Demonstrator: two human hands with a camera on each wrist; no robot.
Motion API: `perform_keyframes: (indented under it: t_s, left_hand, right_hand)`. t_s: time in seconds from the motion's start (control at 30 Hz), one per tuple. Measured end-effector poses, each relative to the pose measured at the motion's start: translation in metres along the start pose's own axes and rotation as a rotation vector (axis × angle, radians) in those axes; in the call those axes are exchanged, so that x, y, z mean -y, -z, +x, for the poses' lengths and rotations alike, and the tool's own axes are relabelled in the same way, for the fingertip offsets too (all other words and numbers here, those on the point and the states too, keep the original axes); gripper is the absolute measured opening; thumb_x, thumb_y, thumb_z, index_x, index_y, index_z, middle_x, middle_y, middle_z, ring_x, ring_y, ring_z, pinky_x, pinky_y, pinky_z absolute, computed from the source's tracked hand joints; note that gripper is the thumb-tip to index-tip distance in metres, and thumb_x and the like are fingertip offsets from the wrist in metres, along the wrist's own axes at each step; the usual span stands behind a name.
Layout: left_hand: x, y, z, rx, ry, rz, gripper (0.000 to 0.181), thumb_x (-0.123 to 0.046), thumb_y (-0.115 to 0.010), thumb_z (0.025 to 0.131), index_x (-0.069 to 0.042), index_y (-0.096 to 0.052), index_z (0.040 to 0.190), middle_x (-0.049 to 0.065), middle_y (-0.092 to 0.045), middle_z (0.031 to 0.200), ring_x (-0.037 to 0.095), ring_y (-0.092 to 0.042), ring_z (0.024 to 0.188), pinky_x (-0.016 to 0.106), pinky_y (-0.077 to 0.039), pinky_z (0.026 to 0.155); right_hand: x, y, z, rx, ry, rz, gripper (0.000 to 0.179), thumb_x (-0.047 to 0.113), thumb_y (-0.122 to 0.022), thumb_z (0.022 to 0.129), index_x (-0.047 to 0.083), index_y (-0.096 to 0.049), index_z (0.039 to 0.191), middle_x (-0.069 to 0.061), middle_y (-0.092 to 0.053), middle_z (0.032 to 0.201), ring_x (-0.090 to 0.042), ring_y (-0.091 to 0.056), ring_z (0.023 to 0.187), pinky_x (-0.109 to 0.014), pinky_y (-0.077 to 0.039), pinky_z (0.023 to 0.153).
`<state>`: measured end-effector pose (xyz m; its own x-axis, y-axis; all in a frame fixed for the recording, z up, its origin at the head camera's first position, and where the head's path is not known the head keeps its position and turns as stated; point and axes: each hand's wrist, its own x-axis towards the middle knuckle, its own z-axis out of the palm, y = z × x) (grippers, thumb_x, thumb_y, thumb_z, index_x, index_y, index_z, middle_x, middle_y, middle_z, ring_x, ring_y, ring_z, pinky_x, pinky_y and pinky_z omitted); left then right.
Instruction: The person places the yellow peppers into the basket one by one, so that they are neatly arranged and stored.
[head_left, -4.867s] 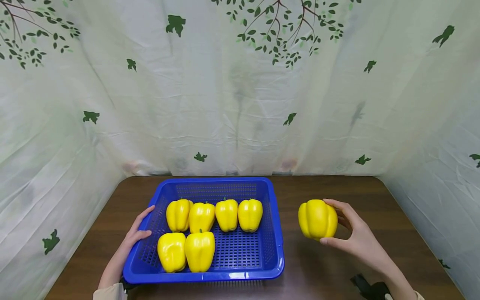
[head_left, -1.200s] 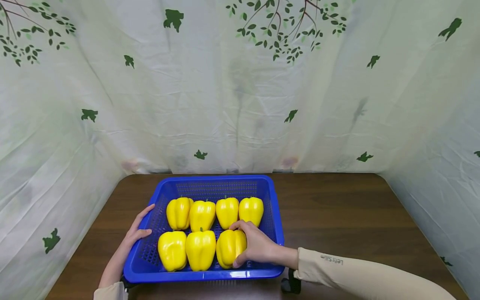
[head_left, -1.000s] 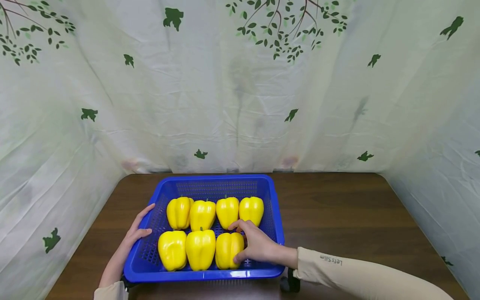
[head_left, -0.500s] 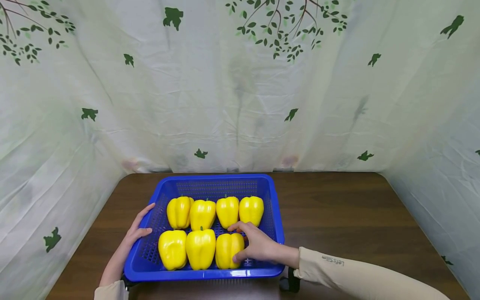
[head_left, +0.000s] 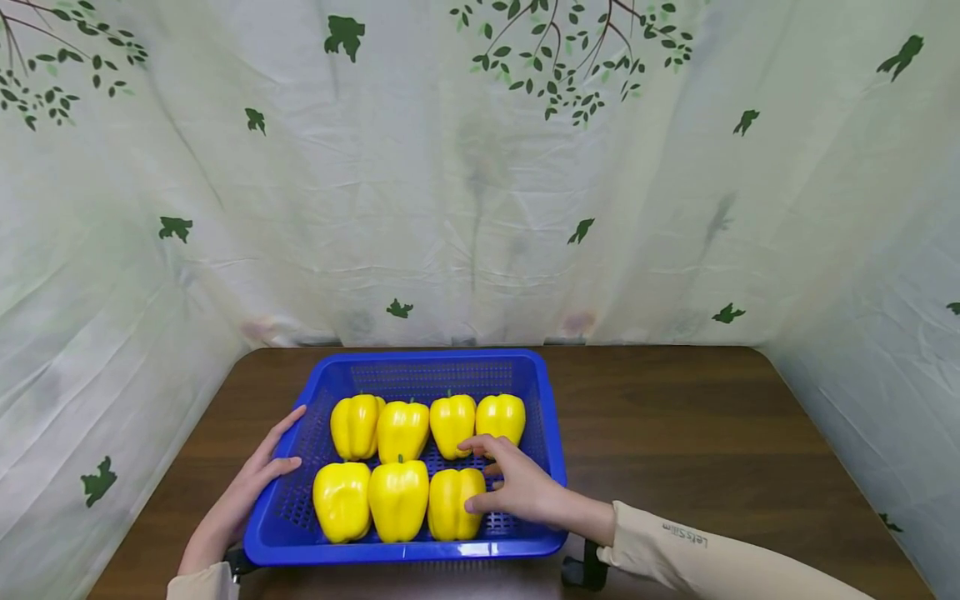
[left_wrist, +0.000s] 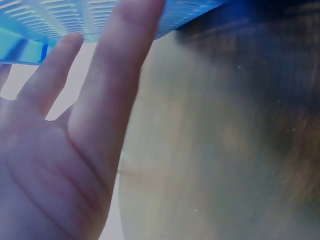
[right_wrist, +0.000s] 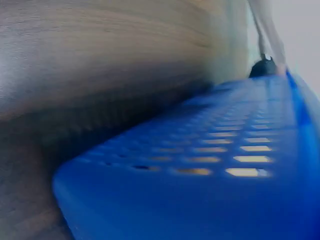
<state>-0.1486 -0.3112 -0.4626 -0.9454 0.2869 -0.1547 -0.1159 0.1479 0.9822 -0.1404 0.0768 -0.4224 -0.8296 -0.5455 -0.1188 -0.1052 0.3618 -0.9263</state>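
Observation:
A blue perforated plastic basket (head_left: 553, 442) holds several yellow bell peppers in two rows. The right hand (head_left: 521, 485) is over the basket's right part, fingers spread, with its thumb tip at the right side of the front row's rightmost bell pepper (head_left: 454, 507). Its index fingertip overlaps the back row's third bell pepper (head_left: 452, 423) in the head view. On the basket's left side rests the left hand (head_left: 251, 479), its fingers extended along the rim. In the left wrist view those straight fingers (left_wrist: 107, 75) reach up against the slotted basket wall (left_wrist: 75, 17).
The basket stands on a dark brown wooden table (head_left: 660, 417), near its front left. A pale curtain with leaf prints (head_left: 480, 208) closes off the back and sides. In the right wrist view the basket's outer wall (right_wrist: 175, 200) fills the lower part.
The right hand has brought a bell pepper from right of the basket into the front row and let go; its fingers have since spread. The left hand stays at the basket's left side.

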Motion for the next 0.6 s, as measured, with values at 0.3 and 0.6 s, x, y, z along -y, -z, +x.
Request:
perform_keyframes:
  t_s: [0.3,0.6]
  left_hand:
    - [-0.009,0.004,-0.001,0.032,-0.025,0.076,0.065,-0.018,-0.042,0.102,-0.031,-0.005,0.155,0.026,0.000,0.154,-0.002,-0.049,0.110,0.042,-0.051,0.084]
    - [-0.019,0.006,-0.002,0.047,-0.027,0.158,0.066,-0.017,-0.042,0.102,-0.028,-0.005,0.155,0.027,-0.003,0.154,0.002,-0.050,0.113,0.038,-0.051,0.084]
  right_hand:
    - [0.011,0.022,-0.012,-0.060,0.026,0.113,0.061,0.016,-0.071,0.087,0.014,-0.041,0.140,-0.019,-0.036,0.138,-0.046,-0.045,0.121,-0.052,-0.041,0.096]
    - [0.018,0.050,-0.031,-0.087,0.069,0.167,0.063,0.022,-0.068,0.089,0.013,-0.036,0.143,-0.022,-0.032,0.142,-0.045,-0.043,0.123,-0.050,-0.040,0.098]
